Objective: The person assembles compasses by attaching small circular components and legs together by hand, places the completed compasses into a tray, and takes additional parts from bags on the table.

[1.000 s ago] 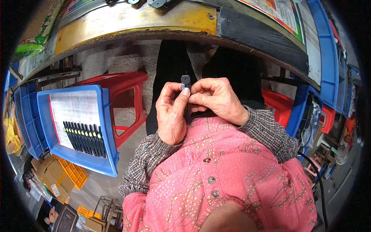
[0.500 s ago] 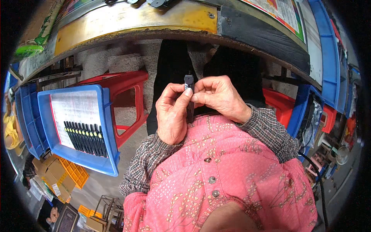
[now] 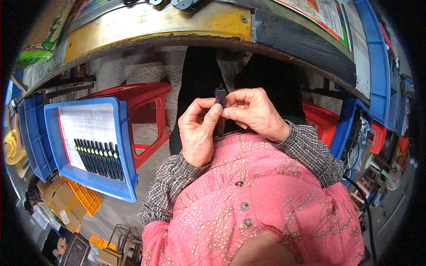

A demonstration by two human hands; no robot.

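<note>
My left hand [image 3: 198, 132] is closed round a slim black handle-like piece [image 3: 220, 94], its thumb pressed on the near face. The piece stands roughly upright over my lap, with a rounded upper end and a thin tip above it. My right hand [image 3: 258, 113] pinches at the piece's right side with thumb and forefinger; whatever lies between those fingertips is hidden. To the left, a blue tray [image 3: 93, 186] holds a row of several slim black pieces [image 3: 100, 159], each with a yellow-green spot, on a white printed sheet.
A workbench edge with a yellowish metal strip [image 3: 159, 26] runs across in front, dark parts [image 3: 184, 3] lying on it. Red stools [image 3: 153, 95] stand beneath. More blue trays [image 3: 377, 57] are at the right. Cardboard boxes [image 3: 66, 201] and an orange crate [image 3: 84, 195] sit at lower left.
The black piece has shifted slightly right and turned in my fingers; a pale patch on its side no longer shows. My right fingertips have changed position slightly against it.
</note>
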